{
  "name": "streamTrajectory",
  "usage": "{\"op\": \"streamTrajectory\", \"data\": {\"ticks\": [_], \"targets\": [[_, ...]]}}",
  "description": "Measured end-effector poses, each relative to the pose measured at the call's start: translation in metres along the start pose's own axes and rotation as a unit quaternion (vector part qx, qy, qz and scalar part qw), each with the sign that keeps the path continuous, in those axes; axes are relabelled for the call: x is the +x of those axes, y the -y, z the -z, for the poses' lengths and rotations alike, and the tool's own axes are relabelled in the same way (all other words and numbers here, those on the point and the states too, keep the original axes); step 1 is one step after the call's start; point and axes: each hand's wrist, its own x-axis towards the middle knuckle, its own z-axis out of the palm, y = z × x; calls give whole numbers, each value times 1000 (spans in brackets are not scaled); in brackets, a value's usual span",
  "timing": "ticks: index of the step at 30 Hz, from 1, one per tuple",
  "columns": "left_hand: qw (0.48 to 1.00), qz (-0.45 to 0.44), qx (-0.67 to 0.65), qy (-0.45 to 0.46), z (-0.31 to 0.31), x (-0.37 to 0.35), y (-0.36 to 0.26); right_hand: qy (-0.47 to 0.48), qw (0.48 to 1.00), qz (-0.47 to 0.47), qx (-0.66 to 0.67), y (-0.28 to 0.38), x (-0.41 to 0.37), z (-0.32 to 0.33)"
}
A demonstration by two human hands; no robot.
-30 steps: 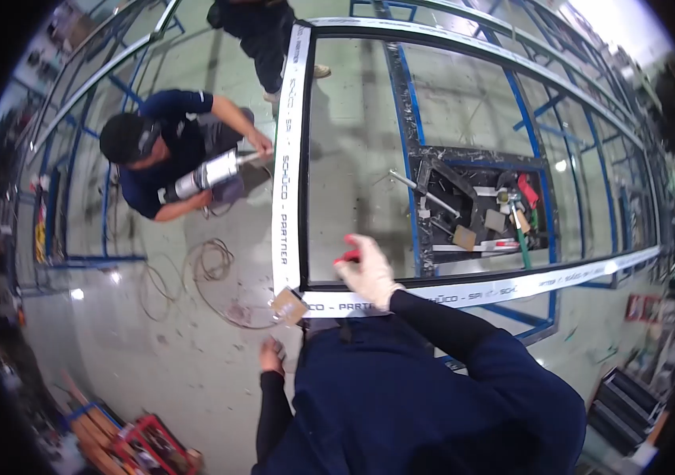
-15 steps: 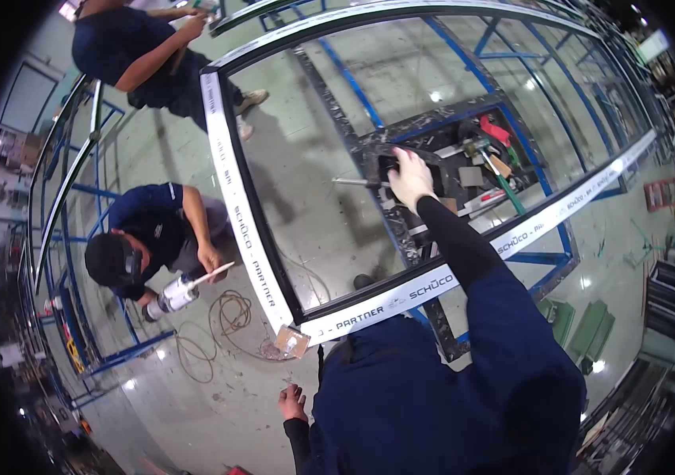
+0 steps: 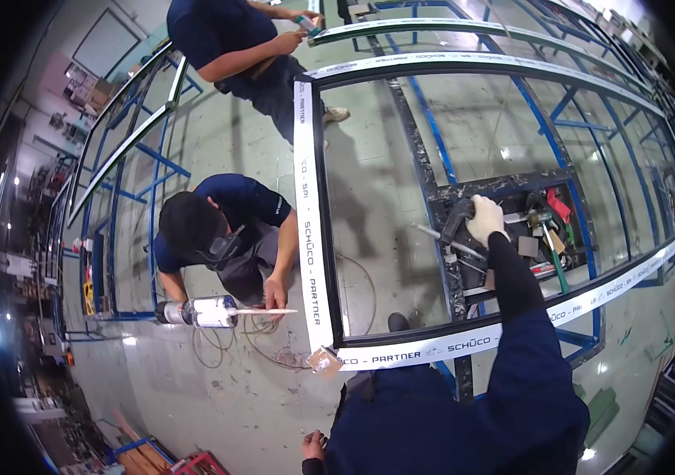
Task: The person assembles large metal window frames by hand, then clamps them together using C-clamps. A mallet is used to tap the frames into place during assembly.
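Inside the frame opening, my right hand (image 3: 486,222) is closed round part of a black tool (image 3: 456,218) over a dark tool tray (image 3: 503,190). Its thumb side is partly hidden. Beside it in the tray are a green-handled hammer (image 3: 556,261), a red object (image 3: 558,204) and a grey block (image 3: 527,246). My left hand (image 3: 313,445) hangs low beside my body, its fingers loosely curled with nothing visible in them. The white-taped frame (image 3: 405,355) crosses in front of my body, under my right arm.
A crouching co-worker (image 3: 230,222) left of the frame holds a sealant gun (image 3: 203,312) and a pale stick (image 3: 274,311). Another co-worker (image 3: 226,39) stands beyond the frame's far left corner. A hose (image 3: 254,340) coils on the floor. Blue metal supports (image 3: 440,134) stand under the frame.
The view has shifted, moving the frame and people rightward in the picture. My right hand has closed round the black tool. The crouching co-worker's gun and stick now lie more level.
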Motion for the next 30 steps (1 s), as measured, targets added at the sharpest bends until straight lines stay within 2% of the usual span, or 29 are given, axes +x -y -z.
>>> {"op": "streamTrajectory", "data": {"ticks": [1, 4, 6, 8, 10, 12, 13, 14, 15, 16, 18, 20, 22, 23, 24, 25, 26, 27, 28, 29, 30], "targets": [[1000, -22, -14, 14, 2, 3, 13, -20, 999, -17, 31, -3, -7, 8], [994, -66, 86, 14, 1, 42, 55, -101, 988, -85, 82, 2, -27, 43], [983, -114, 135, 45, -3, 63, 57, -199, 972, -64, 109, 7, -42, 77], [973, -144, 163, 76, 0, 79, 48, -250, 956, -48, 148, 15, -52, 122], [967, -157, 166, 109, -3, 94, 17, -286, 942, -43, 167, 48, -80, 201], [979, -82, 123, 138, -9, 71, -42, -329, 924, 32, 192, 73, -120, 273], [979, -51, 72, 185, -7, 116, -32, -232, 951, 7, 205, 69, -143, 306], [969, -64, 113, 211, -5, 132, -40, -132, 954, -29, 269, 64, -165, 334], [928, -125, 236, 258, -3, 135, -54, -124, 923, -40, 362, 78, -194, 356], [866, -186, 354, 300, -2, 122, -83, -118, 883, -51, 452, 91, -226, 368], [761, -248, 465, 379, -7, 96, -122, -106, 804, -55, 583, 106, -288, 361], [723, -362, 386, 444, -2, 21, -171, -59, 774, -109, 621, 156, -360, 355], [699, -407, 247, 534, -1, -57, -217, -41, 795, -84, 600, 185, -415, 327], [638, -447, 223, 586, -3, -81, -233, -35, 800, -102, 591, 202, -441, 315], [580, -477, 202, 629, -7, -108, -247, 10, 784, -169, 598, 220, -467, 308], [541, -513, 153, 649, -9, -140, -253, 66, 813, -197, 544, 243, -482, 302], [499, -550, 104, 662, -12, -168, -256, 144, 849, -171, 480, 256, -498, 297], [467, -547, 73, 691, -13, -184, -252, 205, 864, -145, 437, 270, -511, 289], [436, -543, 41, 716, -12, -195, -244, 255, 853, -155, 428, 287, -522, 282], [463, -486, 31, 741, -6, -201, -233, 251, 854, -126, 438, 291, -537, 269], [462, -448, 37, 765, -1, -194, -222, 246, 855, -97, 447, 292, -550, 256]]}}
